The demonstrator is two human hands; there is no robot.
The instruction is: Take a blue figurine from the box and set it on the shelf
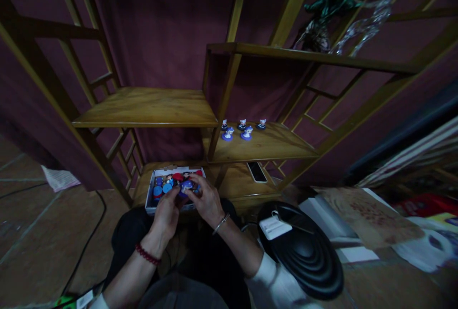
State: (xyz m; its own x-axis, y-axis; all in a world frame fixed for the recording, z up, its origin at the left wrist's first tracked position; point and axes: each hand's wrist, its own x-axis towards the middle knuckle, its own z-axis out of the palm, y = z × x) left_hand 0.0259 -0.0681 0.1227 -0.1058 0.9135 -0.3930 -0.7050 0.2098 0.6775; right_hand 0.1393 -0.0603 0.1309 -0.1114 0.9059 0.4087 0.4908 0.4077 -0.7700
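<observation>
With both hands, I am holding a small figurine with a blue-purple top (pixel 186 187) above the near side of a shallow white cardboard box (pixel 150 206). My right hand (pixel 207 201) is curving in from the side, its thumb and index finger closing on the figurine. My left hand (pixel 167 216) is bringing its fingertips up against the other side; whether they are pinching or only touching, I cannot tell in this dim view. Sharing the small piece between two hands is probably steadying it and letting me control its angle.

The box is sitting on the lowest wooden board (pixel 229 185), right in front of my knees, so its crowded red, blue and dark pieces (pixel 167 188) are lying within short reach. Holding the figurine low over them is, I judge, making any slip a short fall.

On the yellow-brown wooden shelf (pixel 272 146) up to the right, two blue-purple figurines with round bases (pixel 246 133) are standing in front of three dark-based ones (pixel 242 124). That spacing is seemingly leaving each base clear of its neighbours. A dark-screened phone with a pale edge (pixel 257 172) is lying flat beneath that shelf, well apart from my hands.
</observation>
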